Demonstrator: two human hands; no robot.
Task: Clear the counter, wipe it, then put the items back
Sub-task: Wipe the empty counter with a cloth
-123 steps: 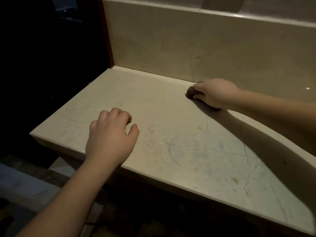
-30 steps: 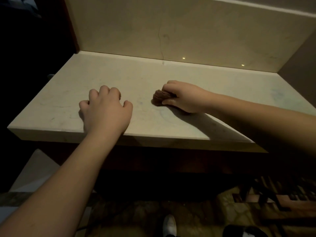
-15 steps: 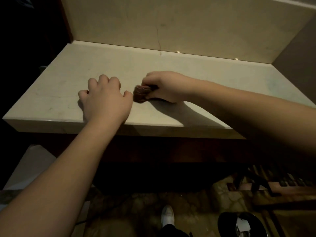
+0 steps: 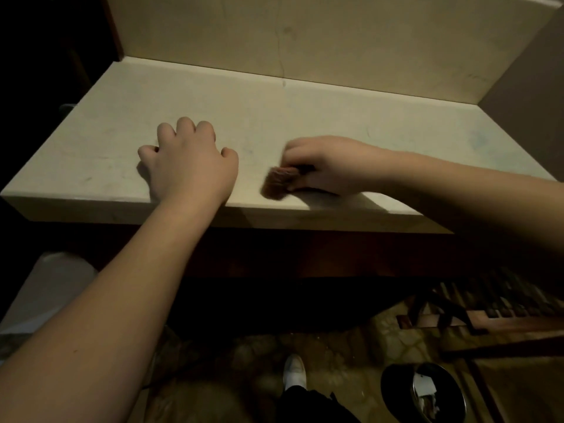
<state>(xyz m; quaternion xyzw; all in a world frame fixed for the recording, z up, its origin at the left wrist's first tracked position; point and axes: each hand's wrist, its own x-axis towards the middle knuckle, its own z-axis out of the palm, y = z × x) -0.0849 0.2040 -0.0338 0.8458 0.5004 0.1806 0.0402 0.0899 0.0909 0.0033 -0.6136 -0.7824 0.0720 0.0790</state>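
A cream stone counter (image 4: 366,123) fills the upper half of the head view, with nothing standing on it. My right hand (image 4: 329,166) grips a small bunched brown cloth (image 4: 277,183) and presses it on the counter close to the front edge; the hand is blurred with motion. My left hand (image 4: 189,160) rests on the counter to the left of the cloth, with its fingers curled under and nothing in it.
A cream backsplash (image 4: 305,35) rises behind the counter and a side wall (image 4: 534,71) closes the right end. Below on the floor are a round dark bin with a metal rim (image 4: 424,392), a wooden rack (image 4: 488,315) and my white shoe (image 4: 294,374).
My right hand has dragged the cloth from the back of the counter forward, then left towards my left hand, then right and nearer the front edge. My left hand stays put.
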